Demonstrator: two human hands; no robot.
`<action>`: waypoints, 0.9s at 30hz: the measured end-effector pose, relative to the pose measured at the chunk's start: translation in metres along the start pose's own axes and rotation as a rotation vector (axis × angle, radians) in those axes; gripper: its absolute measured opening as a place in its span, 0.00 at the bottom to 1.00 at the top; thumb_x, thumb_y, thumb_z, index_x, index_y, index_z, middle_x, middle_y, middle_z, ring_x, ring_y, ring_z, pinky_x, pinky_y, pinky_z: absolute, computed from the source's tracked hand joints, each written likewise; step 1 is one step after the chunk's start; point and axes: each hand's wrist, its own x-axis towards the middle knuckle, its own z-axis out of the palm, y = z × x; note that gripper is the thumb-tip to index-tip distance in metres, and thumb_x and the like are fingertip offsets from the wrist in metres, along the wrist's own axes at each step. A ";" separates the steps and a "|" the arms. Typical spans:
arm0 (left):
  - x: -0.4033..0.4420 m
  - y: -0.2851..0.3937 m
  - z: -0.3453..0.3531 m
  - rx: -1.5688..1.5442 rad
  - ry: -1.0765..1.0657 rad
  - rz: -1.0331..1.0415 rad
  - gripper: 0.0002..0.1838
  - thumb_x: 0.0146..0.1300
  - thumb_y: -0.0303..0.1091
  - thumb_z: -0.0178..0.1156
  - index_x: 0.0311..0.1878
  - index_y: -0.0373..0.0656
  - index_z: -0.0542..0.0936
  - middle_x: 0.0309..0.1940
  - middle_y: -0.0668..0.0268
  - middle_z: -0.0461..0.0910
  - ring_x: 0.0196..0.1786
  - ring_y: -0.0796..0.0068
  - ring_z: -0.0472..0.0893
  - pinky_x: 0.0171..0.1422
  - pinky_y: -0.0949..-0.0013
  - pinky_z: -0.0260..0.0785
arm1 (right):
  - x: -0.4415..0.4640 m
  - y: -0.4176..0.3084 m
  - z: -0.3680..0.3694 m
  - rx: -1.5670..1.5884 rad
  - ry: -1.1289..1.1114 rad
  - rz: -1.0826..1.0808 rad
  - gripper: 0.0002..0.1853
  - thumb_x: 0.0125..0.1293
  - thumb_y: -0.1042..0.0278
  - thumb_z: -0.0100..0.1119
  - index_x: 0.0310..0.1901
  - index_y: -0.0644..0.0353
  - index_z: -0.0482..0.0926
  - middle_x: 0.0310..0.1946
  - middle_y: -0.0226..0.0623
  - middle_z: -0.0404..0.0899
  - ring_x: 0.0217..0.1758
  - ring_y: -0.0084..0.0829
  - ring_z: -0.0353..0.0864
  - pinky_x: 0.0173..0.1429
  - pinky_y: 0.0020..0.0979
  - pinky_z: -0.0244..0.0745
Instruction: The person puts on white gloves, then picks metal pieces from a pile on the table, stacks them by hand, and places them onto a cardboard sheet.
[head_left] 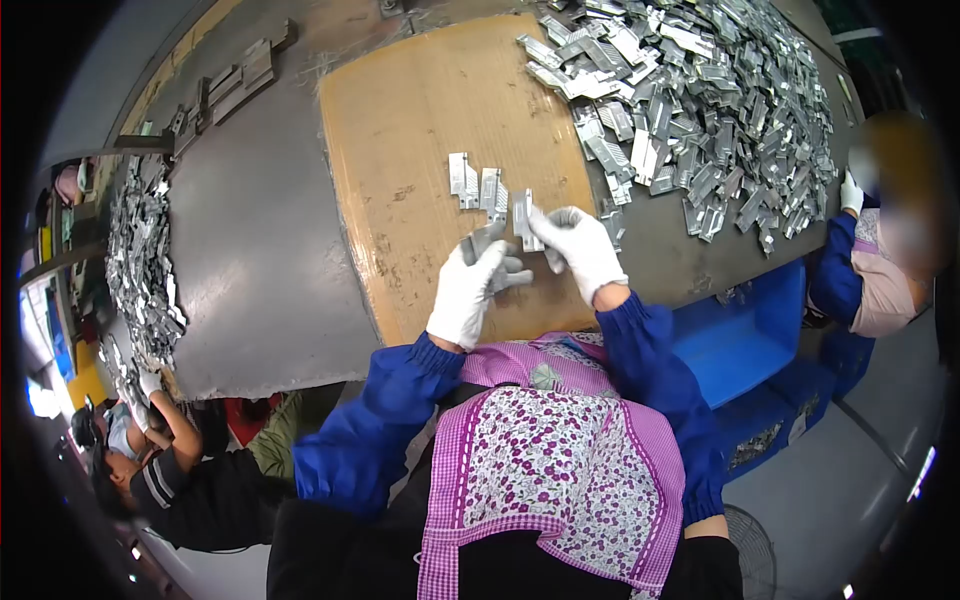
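Note:
Three flat silvery metal pieces lie side by side on a brown cardboard sheet (pixel 400 110): a left piece (pixel 463 180), a middle piece (pixel 493 192) and a right piece (pixel 526 225). White gloves with grey fingers cover both hands. My left hand (pixel 475 280) is just below the middle piece, its fingers apart and nothing visible in them. The fingers of my right hand (pixel 580 248) close on the right edge of the right piece, which is at the cardboard surface.
A large heap of metal pieces (pixel 700 110) covers the table's right part. Another heap (pixel 140 260) lies far left. Metal strips (pixel 240 80) are at the upper left. A blue bin (pixel 745 340) stands below the table edge. Other people (pixel 190 480) work at left and right.

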 end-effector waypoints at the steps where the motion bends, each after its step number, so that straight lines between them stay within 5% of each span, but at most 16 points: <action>1: -0.003 0.003 -0.004 0.037 0.053 0.042 0.19 0.67 0.32 0.55 0.58 0.34 0.69 0.42 0.60 0.77 0.43 0.70 0.80 0.49 0.63 0.77 | 0.010 0.004 0.002 0.032 0.015 -0.046 0.16 0.59 0.57 0.67 0.31 0.62 0.75 0.19 0.27 0.74 0.17 0.14 0.69 0.19 0.19 0.61; 2: -0.001 0.001 -0.010 0.023 0.087 0.093 0.20 0.67 0.32 0.55 0.58 0.33 0.68 0.39 0.59 0.76 0.41 0.69 0.80 0.45 0.62 0.78 | 0.018 0.005 0.003 -0.040 0.028 -0.036 0.18 0.59 0.56 0.66 0.35 0.65 0.76 0.22 0.33 0.78 0.21 0.21 0.76 0.25 0.23 0.70; 5: 0.001 0.000 -0.028 -0.044 0.114 0.063 0.19 0.66 0.32 0.56 0.57 0.33 0.68 0.39 0.59 0.76 0.38 0.70 0.79 0.42 0.62 0.78 | 0.046 0.028 0.005 -0.449 0.198 -0.228 0.21 0.59 0.54 0.64 0.40 0.68 0.76 0.27 0.41 0.82 0.30 0.31 0.82 0.36 0.29 0.76; 6: 0.001 0.000 -0.028 -0.070 0.134 0.057 0.18 0.66 0.31 0.56 0.56 0.34 0.69 0.39 0.59 0.76 0.36 0.70 0.79 0.40 0.63 0.78 | 0.035 0.019 0.008 -0.509 0.232 -0.198 0.25 0.60 0.48 0.61 0.45 0.65 0.77 0.33 0.45 0.83 0.40 0.40 0.83 0.47 0.35 0.76; 11: -0.001 -0.008 -0.027 -0.057 0.129 -0.016 0.16 0.66 0.32 0.56 0.54 0.35 0.71 0.38 0.60 0.77 0.35 0.70 0.79 0.40 0.65 0.77 | -0.031 -0.016 0.002 -0.992 0.387 -0.195 0.22 0.64 0.42 0.53 0.44 0.54 0.78 0.38 0.41 0.83 0.42 0.43 0.83 0.47 0.41 0.75; 19: 0.003 -0.017 -0.003 0.047 0.000 -0.108 0.17 0.66 0.34 0.57 0.53 0.34 0.71 0.39 0.58 0.77 0.36 0.70 0.80 0.41 0.65 0.77 | -0.019 0.016 -0.037 -1.173 0.769 -0.096 0.21 0.54 0.49 0.66 0.41 0.54 0.74 0.40 0.38 0.77 0.39 0.42 0.82 0.41 0.41 0.76; 23: 0.005 -0.020 0.007 0.058 -0.091 -0.172 0.18 0.66 0.35 0.57 0.54 0.34 0.71 0.39 0.58 0.77 0.37 0.70 0.80 0.42 0.65 0.76 | -0.014 0.023 -0.047 -0.895 0.630 -0.142 0.23 0.52 0.54 0.68 0.44 0.58 0.74 0.38 0.41 0.80 0.39 0.43 0.82 0.43 0.41 0.76; 27: 0.008 -0.021 0.011 0.047 -0.142 -0.205 0.18 0.66 0.36 0.58 0.53 0.34 0.71 0.39 0.58 0.77 0.38 0.69 0.80 0.44 0.65 0.76 | -0.016 0.046 -0.063 -0.476 0.465 -0.093 0.18 0.51 0.61 0.70 0.38 0.65 0.77 0.27 0.40 0.82 0.32 0.30 0.83 0.38 0.30 0.77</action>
